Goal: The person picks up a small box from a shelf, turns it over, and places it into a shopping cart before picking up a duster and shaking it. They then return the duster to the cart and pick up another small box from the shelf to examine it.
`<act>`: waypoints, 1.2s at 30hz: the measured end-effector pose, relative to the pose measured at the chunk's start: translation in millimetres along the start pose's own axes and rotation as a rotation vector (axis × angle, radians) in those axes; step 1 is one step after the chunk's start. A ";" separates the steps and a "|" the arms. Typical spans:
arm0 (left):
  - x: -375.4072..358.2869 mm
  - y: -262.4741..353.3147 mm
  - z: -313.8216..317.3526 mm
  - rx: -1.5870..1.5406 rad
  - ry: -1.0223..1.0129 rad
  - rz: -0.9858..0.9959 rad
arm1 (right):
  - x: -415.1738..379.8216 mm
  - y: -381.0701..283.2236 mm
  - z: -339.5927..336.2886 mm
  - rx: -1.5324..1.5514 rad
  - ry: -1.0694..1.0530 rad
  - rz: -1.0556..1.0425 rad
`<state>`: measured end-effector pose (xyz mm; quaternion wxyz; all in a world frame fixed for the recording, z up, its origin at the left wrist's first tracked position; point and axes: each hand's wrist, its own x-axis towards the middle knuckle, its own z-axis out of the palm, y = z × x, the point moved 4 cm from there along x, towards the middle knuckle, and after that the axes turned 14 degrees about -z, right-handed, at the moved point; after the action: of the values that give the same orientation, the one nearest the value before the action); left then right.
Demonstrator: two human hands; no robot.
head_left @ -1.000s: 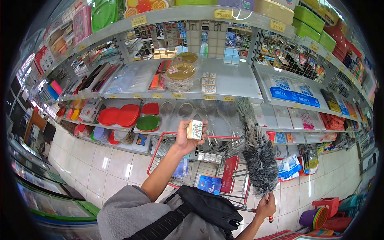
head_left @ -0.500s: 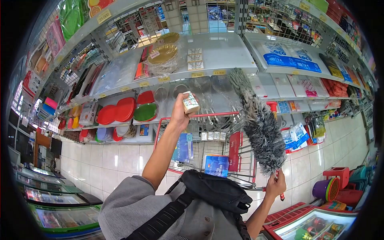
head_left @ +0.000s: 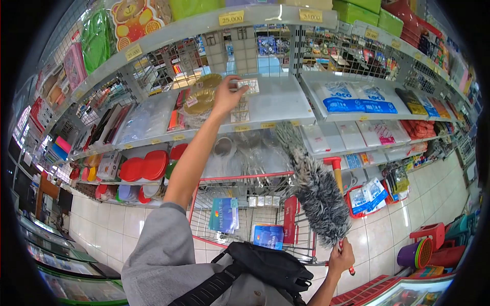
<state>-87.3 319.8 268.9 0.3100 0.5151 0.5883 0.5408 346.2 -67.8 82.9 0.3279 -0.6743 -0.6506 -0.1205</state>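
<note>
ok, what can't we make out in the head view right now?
- Head view: left hand, its fingers hide whether it grips or only touches the top small pack.
- Head view: print on the small packs, too small.
- Head view: duster handle, part covered by the right hand.
- Head view: cart's near end, behind the black bag.
- Head view: red-framed case, cut off by the bottom edge.

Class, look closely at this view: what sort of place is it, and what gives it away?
Most likely a shop selling household goods: yellow price tags run along the grey metal shelves, red plastic dishes are set out on them, and a red-railed wire shopping cart stands in front.
</note>
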 end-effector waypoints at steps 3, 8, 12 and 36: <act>56.1 -4.9 -1.6 0.399 0.019 0.140 | 0.0 -0.2 0.5 0.005 0.025 0.020; 119.9 -37.7 7.3 0.802 -0.099 0.166 | -5.0 5.8 5.1 -0.039 0.048 0.027; 131.4 -55.8 10.5 0.923 -0.121 -0.015 | -0.5 -1.1 1.6 -0.022 0.089 0.023; -46.4 6.4 34.4 0.577 0.002 0.541 | -2.3 5.0 5.1 0.056 0.120 0.178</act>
<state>-41.1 286.2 258.4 -0.0017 0.7168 0.5594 0.4162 349.4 -66.3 76.2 0.3943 -0.7117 -0.5704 -0.1129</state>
